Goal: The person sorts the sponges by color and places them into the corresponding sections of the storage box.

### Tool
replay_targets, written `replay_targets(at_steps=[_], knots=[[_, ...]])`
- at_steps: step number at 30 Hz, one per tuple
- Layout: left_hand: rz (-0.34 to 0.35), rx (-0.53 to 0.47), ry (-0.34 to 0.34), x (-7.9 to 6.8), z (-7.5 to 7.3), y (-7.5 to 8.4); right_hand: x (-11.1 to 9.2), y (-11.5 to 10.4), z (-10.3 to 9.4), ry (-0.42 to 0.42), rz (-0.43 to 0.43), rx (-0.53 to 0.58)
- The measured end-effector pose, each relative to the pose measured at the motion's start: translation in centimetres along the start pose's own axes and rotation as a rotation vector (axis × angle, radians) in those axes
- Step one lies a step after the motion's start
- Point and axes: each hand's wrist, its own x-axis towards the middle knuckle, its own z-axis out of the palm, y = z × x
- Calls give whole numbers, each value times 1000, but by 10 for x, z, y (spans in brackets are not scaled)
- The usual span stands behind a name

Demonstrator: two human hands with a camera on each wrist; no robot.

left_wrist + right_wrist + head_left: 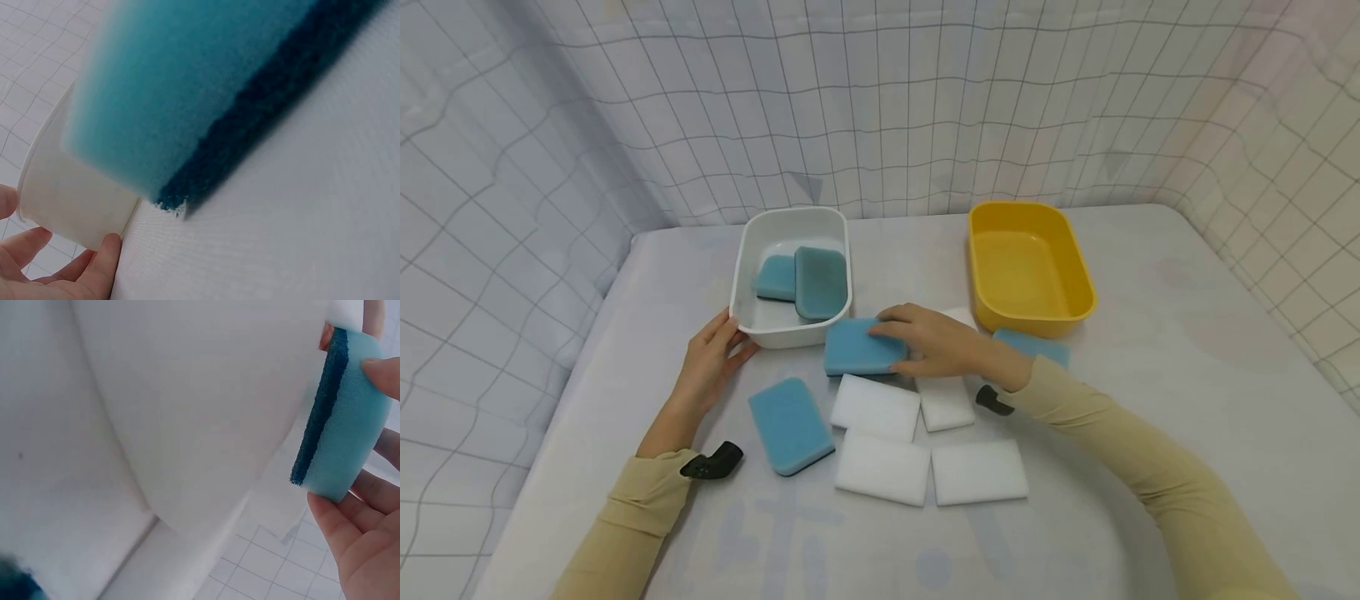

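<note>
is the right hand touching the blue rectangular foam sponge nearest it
Touching. The right wrist view shows it plainly: the right hand grips the blue rectangular foam sponge, skin meeting foam with no gap.

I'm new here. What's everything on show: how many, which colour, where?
White tub: 1, white, back left
Yellow tub: 1, yellow, back right
Blue sponges: 5, blue; two in the white tub, one held, one front left, one by the yellow tub
White pads: at least 4, white, middle, one partly hidden
Table: 1, white cover, beneath these
Gridded curtain: count unclear, whitish, back and sides
Wrist devices: 2, black, left and right
Sleeves: 2, beige, left and right
Left hand: 1, bare, at the white tub's near left corner
Right hand: 1, bare, gripping a blue sponge
</note>
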Motion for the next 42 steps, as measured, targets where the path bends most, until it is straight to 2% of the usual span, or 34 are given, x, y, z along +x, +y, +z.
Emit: replay_targets(at_steps=[13,26,36,42], knots=[[-1,8,8,-1,2,1,-5,-2,-14,28,3,28],[11,-8,-1,0,1,-1,-5,-1,-19,127,-37,39],[7,-29,3,0,-1,-1,8,-2,-23,166,-52,46],[4,-22,-1,1,-1,0,22,-3,-27,149,-16,60]])
